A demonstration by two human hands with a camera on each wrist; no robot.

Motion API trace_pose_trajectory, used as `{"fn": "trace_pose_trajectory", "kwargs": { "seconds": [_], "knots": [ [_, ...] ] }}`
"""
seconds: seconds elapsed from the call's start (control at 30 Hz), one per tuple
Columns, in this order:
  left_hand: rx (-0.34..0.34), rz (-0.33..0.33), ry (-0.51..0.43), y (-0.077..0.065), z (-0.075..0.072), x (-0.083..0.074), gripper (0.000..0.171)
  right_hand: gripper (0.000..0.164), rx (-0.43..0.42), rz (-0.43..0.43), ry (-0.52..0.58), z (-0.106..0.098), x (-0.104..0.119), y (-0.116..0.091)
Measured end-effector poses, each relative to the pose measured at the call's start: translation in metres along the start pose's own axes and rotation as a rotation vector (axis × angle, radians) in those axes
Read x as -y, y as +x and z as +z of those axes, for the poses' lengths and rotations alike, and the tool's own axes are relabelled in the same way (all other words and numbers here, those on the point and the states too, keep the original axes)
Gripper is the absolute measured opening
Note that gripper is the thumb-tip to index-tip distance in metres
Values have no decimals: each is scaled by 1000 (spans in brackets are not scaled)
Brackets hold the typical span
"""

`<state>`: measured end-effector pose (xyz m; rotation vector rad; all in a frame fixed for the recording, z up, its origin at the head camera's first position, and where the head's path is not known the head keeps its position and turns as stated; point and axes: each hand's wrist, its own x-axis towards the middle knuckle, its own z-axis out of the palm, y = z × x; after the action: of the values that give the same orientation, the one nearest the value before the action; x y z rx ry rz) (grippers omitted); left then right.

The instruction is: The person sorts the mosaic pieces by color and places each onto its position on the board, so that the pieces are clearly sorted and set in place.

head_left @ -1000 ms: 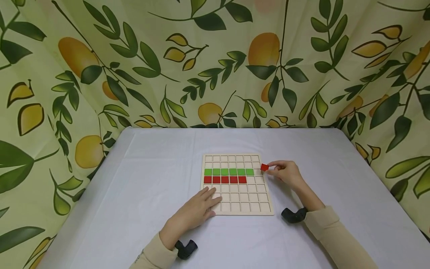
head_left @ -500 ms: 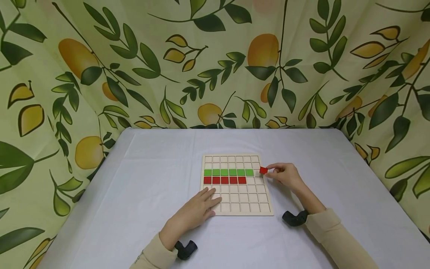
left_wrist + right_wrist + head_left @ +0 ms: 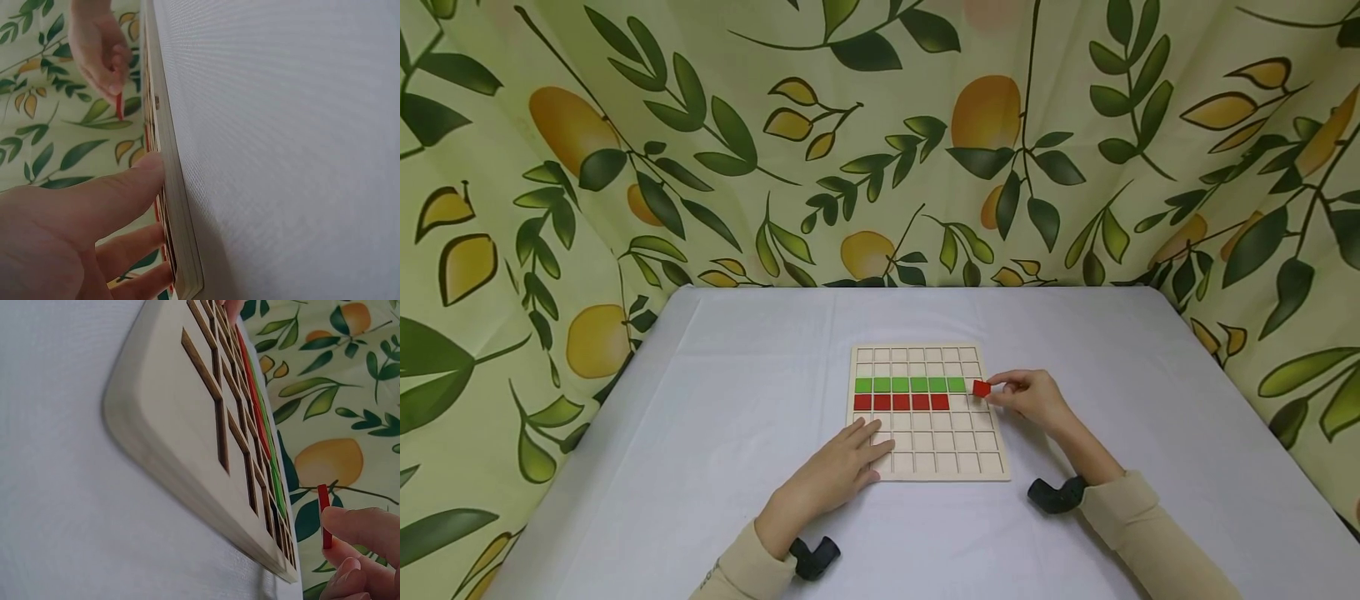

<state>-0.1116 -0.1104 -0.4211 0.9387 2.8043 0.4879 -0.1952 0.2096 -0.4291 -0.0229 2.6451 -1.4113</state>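
A pale wooden grid board lies on the table, its square recesses partly filled. One row holds several green tiles; the row just below it holds several red tiles. My right hand pinches a loose red tile between thumb and fingertip, over the board's right edge near the end of those rows. In the right wrist view this thin tile shows edge-on, raised above the board. My left hand rests with spread fingers on the board's lower left corner, thumb at its near edge.
A white cloth covers the table. Behind and beside it hangs a curtain printed with fruit and leaves. A black curved piece is at each wrist, one by the left sleeve and another by the right sleeve.
My right hand has moved slightly left and toward me, carrying the red tile from beside the board's right edge to over it. The left hand has stayed in place.
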Motion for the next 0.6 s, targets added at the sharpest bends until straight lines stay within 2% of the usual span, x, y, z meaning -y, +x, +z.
{"fn": "trace_pose_trajectory", "kwargs": {
  "seconds": [0.6],
  "knots": [
    [13,-25,-34,0,0,0,43,33,31,-16,-13,9,1,1]
  ]
}}
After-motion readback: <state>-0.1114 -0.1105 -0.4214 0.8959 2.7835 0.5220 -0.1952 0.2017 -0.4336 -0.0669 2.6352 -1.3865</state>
